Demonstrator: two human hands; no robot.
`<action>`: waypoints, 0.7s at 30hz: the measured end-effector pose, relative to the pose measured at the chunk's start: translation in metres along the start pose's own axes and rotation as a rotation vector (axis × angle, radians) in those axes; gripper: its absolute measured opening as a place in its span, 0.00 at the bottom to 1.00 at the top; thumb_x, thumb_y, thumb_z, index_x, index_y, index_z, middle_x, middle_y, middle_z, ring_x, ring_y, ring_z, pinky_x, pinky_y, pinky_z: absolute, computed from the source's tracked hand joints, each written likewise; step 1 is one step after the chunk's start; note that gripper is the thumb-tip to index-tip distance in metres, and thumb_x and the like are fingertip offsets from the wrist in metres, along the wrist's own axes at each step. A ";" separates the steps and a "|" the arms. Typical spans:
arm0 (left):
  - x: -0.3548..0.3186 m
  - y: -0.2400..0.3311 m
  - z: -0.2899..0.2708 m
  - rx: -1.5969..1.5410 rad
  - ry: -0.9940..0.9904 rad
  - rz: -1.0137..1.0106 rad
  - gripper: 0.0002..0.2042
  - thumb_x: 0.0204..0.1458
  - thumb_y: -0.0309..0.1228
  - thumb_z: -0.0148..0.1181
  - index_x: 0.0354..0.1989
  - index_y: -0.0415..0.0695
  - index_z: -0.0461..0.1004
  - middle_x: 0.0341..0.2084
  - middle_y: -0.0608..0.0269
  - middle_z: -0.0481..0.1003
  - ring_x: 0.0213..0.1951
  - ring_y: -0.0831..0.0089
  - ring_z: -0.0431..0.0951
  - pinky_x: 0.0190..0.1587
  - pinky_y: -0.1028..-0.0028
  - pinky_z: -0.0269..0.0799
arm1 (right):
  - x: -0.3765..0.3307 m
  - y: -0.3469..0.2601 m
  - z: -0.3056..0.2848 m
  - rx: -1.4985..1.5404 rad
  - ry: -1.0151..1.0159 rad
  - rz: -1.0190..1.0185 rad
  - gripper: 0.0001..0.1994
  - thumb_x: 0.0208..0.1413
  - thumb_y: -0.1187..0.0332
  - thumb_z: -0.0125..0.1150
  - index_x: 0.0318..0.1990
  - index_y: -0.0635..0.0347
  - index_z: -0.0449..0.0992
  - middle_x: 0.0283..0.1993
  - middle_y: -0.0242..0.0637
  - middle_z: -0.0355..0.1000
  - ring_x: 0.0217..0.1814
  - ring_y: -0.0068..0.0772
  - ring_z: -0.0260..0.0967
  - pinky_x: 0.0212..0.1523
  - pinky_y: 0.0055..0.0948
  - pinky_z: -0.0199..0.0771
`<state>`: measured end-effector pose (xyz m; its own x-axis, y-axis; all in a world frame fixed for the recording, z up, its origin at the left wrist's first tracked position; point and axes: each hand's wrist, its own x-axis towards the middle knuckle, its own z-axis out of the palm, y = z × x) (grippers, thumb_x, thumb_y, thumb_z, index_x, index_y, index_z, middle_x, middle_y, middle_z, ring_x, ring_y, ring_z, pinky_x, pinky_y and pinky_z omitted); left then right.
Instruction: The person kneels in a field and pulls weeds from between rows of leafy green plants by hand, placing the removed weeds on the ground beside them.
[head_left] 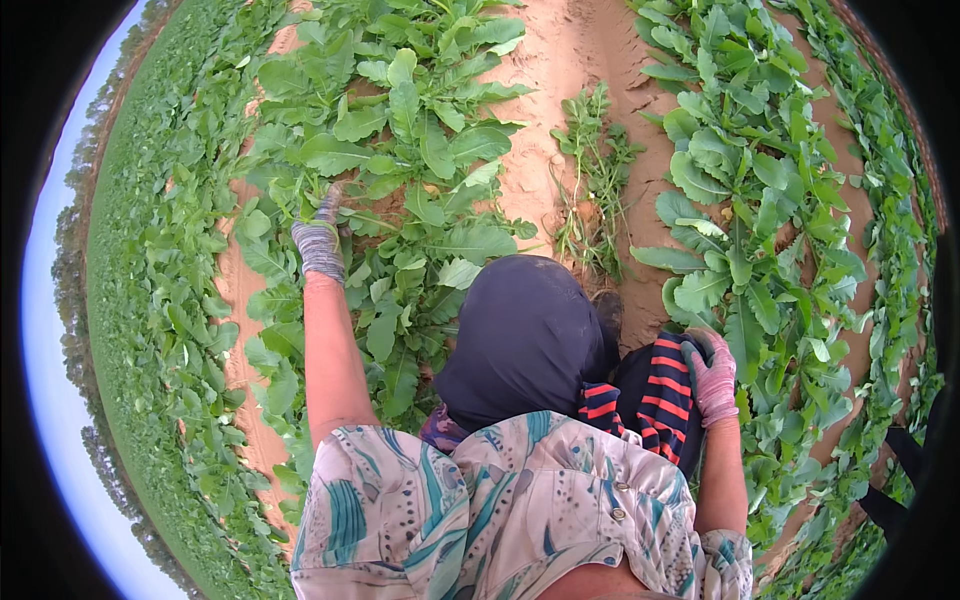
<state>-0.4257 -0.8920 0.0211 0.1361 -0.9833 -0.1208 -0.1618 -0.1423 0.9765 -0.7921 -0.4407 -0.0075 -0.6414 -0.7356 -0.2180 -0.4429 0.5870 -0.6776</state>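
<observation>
The left hand, in a grey glove, is reaching at ten o'clock into the leafy plants, its grip hidden among the leaves. The right hand, pink-gloved, is closing its grip on a striped cloth at four o'clock. Pulled weeds are lying on the sandy furrow at twelve.

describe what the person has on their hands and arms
Both hands wear knit gloves: the left hand a grey speckled one, the right hand a pinkish-white one. The forearms are bare. A short-sleeved shirt, pale with teal leaf-like swirls and dark dots, covers the upper arms.
</observation>
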 end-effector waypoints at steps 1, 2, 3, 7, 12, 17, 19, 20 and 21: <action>0.011 0.002 0.001 0.071 -0.008 -0.109 0.10 0.49 0.30 0.67 0.38 0.42 0.76 0.29 0.65 0.76 0.20 0.77 0.71 0.18 0.77 0.68 | 0.001 0.000 0.001 -0.005 0.001 -0.008 0.14 0.49 0.68 0.63 0.44 0.59 0.78 0.47 0.44 0.74 0.52 0.47 0.69 0.57 0.37 0.66; 0.023 0.000 0.003 0.125 -0.034 -0.160 0.10 0.50 0.30 0.66 0.38 0.42 0.76 0.29 0.65 0.75 0.18 0.77 0.70 0.16 0.77 0.67 | 0.001 -0.001 0.000 -0.012 0.003 -0.014 0.14 0.49 0.69 0.63 0.44 0.59 0.78 0.47 0.44 0.74 0.52 0.47 0.69 0.57 0.37 0.66; 0.034 -0.006 0.006 0.173 -0.078 -0.197 0.10 0.50 0.29 0.65 0.39 0.43 0.75 0.28 0.65 0.75 0.16 0.76 0.69 0.13 0.77 0.66 | 0.001 -0.001 0.001 -0.025 0.005 -0.008 0.14 0.49 0.69 0.63 0.44 0.58 0.78 0.47 0.44 0.74 0.52 0.47 0.69 0.57 0.37 0.66; 0.082 -0.051 0.038 0.689 -0.135 -0.279 0.14 0.57 0.35 0.55 0.50 0.43 0.72 0.32 0.60 0.76 0.20 0.67 0.72 0.20 0.66 0.71 | 0.000 -0.001 0.001 -0.022 0.009 0.004 0.13 0.49 0.68 0.63 0.44 0.58 0.78 0.47 0.44 0.74 0.53 0.47 0.69 0.57 0.38 0.66; 0.128 -0.083 0.083 -0.076 -0.085 -0.497 0.21 0.61 0.45 0.45 0.51 0.42 0.72 0.40 0.56 0.77 0.36 0.62 0.75 0.40 0.63 0.72 | 0.001 -0.001 0.001 -0.052 0.005 0.006 0.13 0.49 0.67 0.63 0.44 0.57 0.79 0.47 0.44 0.74 0.53 0.47 0.68 0.57 0.38 0.66; 0.157 -0.107 0.093 0.181 -0.416 -0.390 0.18 0.59 0.42 0.48 0.48 0.42 0.74 0.39 0.56 0.78 0.36 0.61 0.76 0.39 0.62 0.71 | 0.003 -0.002 0.000 -0.086 0.003 0.001 0.13 0.49 0.66 0.63 0.44 0.57 0.78 0.47 0.44 0.74 0.53 0.48 0.68 0.57 0.39 0.66; 0.175 -0.124 0.092 0.358 -0.494 -0.313 0.17 0.58 0.41 0.49 0.46 0.42 0.75 0.38 0.57 0.78 0.34 0.61 0.76 0.38 0.62 0.71 | 0.003 -0.002 0.000 -0.089 0.006 0.003 0.14 0.49 0.66 0.63 0.44 0.58 0.78 0.47 0.45 0.74 0.53 0.49 0.68 0.57 0.39 0.66; 0.182 -0.135 0.090 0.419 -0.495 -0.270 0.17 0.58 0.40 0.50 0.45 0.41 0.75 0.37 0.57 0.78 0.33 0.61 0.76 0.37 0.62 0.71 | 0.003 -0.002 0.000 -0.086 0.004 0.008 0.14 0.49 0.66 0.63 0.44 0.58 0.78 0.48 0.45 0.74 0.53 0.49 0.68 0.58 0.39 0.65; 0.190 -0.143 0.087 0.512 -0.484 -0.208 0.17 0.57 0.40 0.51 0.44 0.40 0.76 0.36 0.56 0.79 0.32 0.61 0.76 0.37 0.62 0.71 | 0.003 -0.002 0.000 -0.081 0.002 0.012 0.14 0.49 0.66 0.63 0.44 0.58 0.78 0.48 0.45 0.74 0.54 0.49 0.67 0.58 0.39 0.65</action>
<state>-0.4615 -1.0686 -0.1566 -0.2140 -0.8533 -0.4756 -0.6318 -0.2504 0.7336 -0.7930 -0.4443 -0.0068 -0.6482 -0.7279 -0.2237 -0.4848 0.6210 -0.6159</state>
